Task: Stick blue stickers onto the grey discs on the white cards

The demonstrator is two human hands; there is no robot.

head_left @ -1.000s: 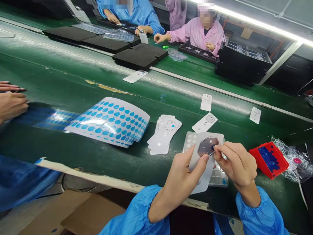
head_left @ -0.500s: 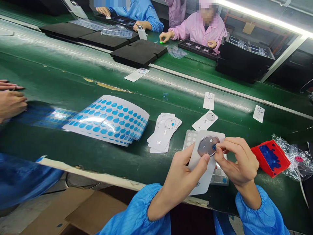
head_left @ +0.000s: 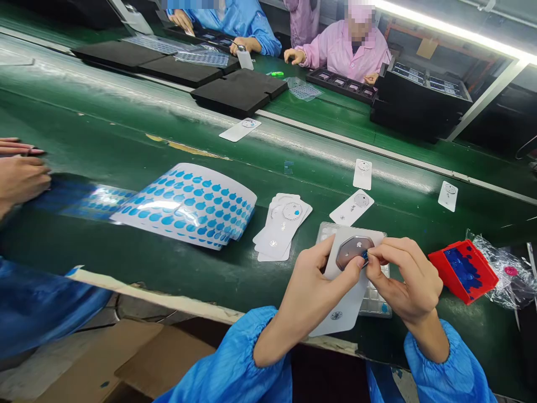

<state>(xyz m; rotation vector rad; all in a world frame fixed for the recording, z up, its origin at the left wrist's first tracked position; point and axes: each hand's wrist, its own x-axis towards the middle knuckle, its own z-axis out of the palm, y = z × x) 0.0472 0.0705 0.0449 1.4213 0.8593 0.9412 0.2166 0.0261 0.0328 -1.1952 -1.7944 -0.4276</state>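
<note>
My left hand (head_left: pixel 314 288) grips a white phone back cover (head_left: pixel 348 313) by its left edge, thumb lying over the front. The cover is tilted and carries a grey, shiny lens plate (head_left: pixel 350 252). At the plate's right side my right hand (head_left: pixel 405 280) is closed in a pinch on a small blue film piece (head_left: pixel 364 255), mostly hidden by the fingertips. Beneath the cover is a clear compartment tray (head_left: pixel 380 305), partly covered. Left of my hands lies a stack of white back covers (head_left: pixel 274 232), the top one with a blue dot.
A curled sheet of blue stickers (head_left: pixel 184 207) lies left, near another person's hand (head_left: pixel 25 179). A red box (head_left: pixel 464 271) with blue pieces and crumpled clear plastic (head_left: pixel 503 280) are right. Several covers lie beyond, including one cover (head_left: pixel 351 207). Co-workers sit opposite behind black trays (head_left: pixel 239 92).
The covers on the far belt have shifted slightly right. My left thumb has moved nearer the blue film piece. The co-worker in pink has drawn a hand back from a green item.
</note>
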